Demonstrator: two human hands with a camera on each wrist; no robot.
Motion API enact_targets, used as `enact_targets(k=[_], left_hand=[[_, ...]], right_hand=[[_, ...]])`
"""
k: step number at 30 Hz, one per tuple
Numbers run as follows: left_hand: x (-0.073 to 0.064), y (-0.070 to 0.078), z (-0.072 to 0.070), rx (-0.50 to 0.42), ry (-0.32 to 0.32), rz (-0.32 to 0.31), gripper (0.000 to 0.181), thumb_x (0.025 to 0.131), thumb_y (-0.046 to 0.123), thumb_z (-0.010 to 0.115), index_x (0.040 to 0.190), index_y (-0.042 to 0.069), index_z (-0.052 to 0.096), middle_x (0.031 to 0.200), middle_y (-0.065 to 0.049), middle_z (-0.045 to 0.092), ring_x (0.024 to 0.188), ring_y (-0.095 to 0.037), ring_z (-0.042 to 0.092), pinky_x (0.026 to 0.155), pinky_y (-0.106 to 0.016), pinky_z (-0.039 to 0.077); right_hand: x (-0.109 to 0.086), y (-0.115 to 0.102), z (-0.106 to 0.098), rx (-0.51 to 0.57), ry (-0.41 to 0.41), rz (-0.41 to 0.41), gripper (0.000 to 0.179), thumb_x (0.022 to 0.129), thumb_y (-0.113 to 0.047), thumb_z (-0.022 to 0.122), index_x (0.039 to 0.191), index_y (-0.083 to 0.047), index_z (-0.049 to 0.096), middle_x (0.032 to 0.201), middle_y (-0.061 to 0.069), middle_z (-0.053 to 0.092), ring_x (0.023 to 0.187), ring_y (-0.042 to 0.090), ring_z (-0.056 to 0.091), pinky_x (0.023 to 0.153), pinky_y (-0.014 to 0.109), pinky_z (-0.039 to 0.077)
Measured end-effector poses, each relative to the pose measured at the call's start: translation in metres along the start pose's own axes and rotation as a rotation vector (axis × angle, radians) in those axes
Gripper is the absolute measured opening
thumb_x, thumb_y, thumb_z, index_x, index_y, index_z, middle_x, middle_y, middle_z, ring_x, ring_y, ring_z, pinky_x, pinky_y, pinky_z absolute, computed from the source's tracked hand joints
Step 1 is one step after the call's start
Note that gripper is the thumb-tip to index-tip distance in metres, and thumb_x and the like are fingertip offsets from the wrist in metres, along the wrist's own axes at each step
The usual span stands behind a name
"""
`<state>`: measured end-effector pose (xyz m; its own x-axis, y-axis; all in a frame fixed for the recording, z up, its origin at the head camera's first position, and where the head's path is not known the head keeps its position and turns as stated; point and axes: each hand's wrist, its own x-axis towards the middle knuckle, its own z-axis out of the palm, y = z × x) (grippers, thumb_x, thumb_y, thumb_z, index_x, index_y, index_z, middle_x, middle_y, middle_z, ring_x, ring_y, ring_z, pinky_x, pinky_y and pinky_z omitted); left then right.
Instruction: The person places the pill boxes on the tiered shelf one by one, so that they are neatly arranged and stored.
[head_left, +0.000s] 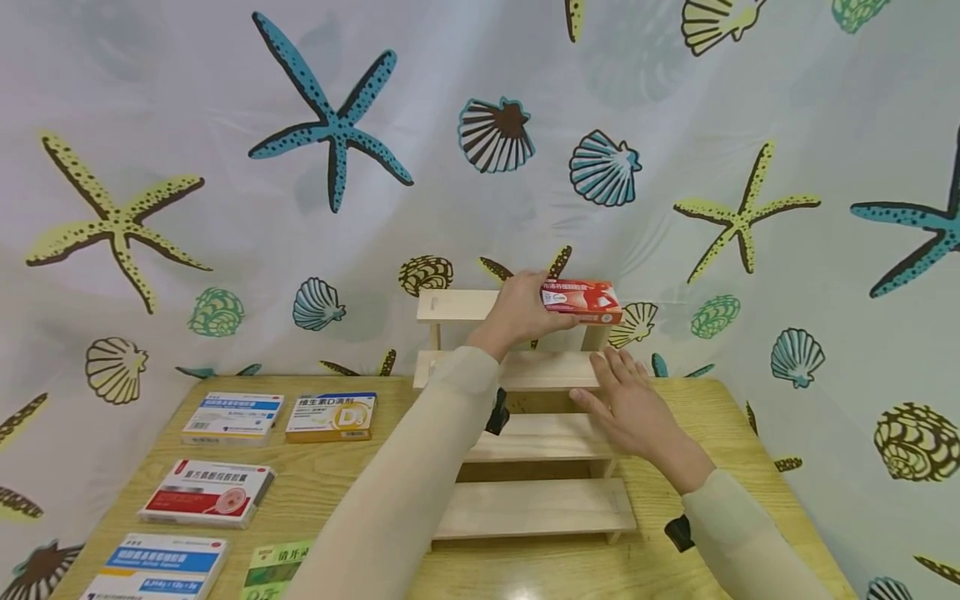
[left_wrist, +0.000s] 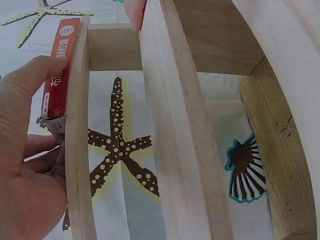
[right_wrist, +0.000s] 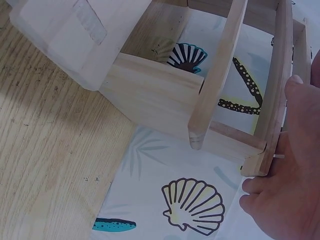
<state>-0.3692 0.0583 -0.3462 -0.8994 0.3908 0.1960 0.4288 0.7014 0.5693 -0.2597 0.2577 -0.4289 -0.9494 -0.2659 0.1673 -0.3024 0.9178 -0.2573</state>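
Observation:
A stepped wooden display rack with several tiers stands on the table against the patterned cloth. On the right part of its top tier is a red medicine box with white lettering. My left hand holds this box by its left end; the left wrist view shows the thumb against its printed face and the fingers behind. Below, my right hand grips the right end of the second tier, fingers over the top and thumb at the front edge. The left forearm hides part of the rack's left side.
Left of the rack lie several medicine boxes: a yellow-and-white vitamin D box, a blue-and-white box, a red-and-white box, a larger blue-and-white box and a green box partly behind the left sleeve.

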Motion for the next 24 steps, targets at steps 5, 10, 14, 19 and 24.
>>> enact_targets(k=[5, 10, 14, 19, 24], left_hand=[[-0.001, 0.0, -0.003, -0.037, -0.011, 0.008, 0.101, 0.087, 0.047, 0.083, 0.162, -0.001, 0.035, 0.16, -0.017, 0.051, 0.146, -0.032, 0.05, 0.123, -0.044, 0.041], [-0.007, -0.003, -0.011, -0.109, -0.012, 0.047, 0.105, 0.09, 0.045, 0.079, 0.168, 0.004, 0.021, 0.154, -0.023, 0.054, 0.141, -0.035, 0.054, 0.118, -0.047, 0.047], [-0.015, -0.01, -0.019, -0.157, -0.008, 0.089, 0.099, 0.092, 0.044, 0.076, 0.168, 0.008, 0.024, 0.144, -0.022, 0.06, 0.121, -0.035, 0.064, 0.101, -0.049, 0.057], [-0.026, -0.022, -0.032, -0.204, 0.039, 0.128, 0.088, 0.093, 0.039, 0.077, 0.164, 0.01, 0.035, 0.157, -0.019, 0.052, 0.13, -0.034, 0.061, 0.104, -0.05, 0.056], [-0.044, -0.038, -0.053, -0.231, 0.1, 0.157, 0.083, 0.093, 0.037, 0.078, 0.162, 0.01, 0.04, 0.154, -0.02, 0.054, 0.131, -0.037, 0.059, 0.105, -0.051, 0.054]], right_hand=[[-0.001, 0.0, 0.0, 0.005, 0.001, 0.0, 0.078, 0.11, -0.051, 0.047, 0.162, 0.006, 0.031, 0.17, 0.031, 0.023, 0.159, 0.051, 0.018, 0.129, 0.066, 0.018], [-0.001, -0.001, -0.001, 0.003, -0.004, 0.0, 0.078, 0.111, -0.051, 0.047, 0.163, 0.005, 0.03, 0.17, 0.031, 0.023, 0.16, 0.051, 0.018, 0.129, 0.065, 0.017], [-0.002, -0.001, -0.001, 0.005, -0.008, 0.006, 0.078, 0.111, -0.051, 0.047, 0.163, 0.005, 0.03, 0.17, 0.03, 0.024, 0.16, 0.051, 0.018, 0.129, 0.066, 0.017], [-0.003, -0.001, -0.002, 0.001, -0.009, 0.014, 0.079, 0.111, -0.051, 0.046, 0.163, 0.005, 0.029, 0.171, 0.03, 0.023, 0.16, 0.051, 0.017, 0.129, 0.065, 0.016], [-0.002, -0.003, -0.002, -0.002, -0.006, 0.002, 0.078, 0.111, -0.051, 0.047, 0.163, 0.005, 0.03, 0.17, 0.03, 0.023, 0.159, 0.051, 0.017, 0.129, 0.065, 0.016]])
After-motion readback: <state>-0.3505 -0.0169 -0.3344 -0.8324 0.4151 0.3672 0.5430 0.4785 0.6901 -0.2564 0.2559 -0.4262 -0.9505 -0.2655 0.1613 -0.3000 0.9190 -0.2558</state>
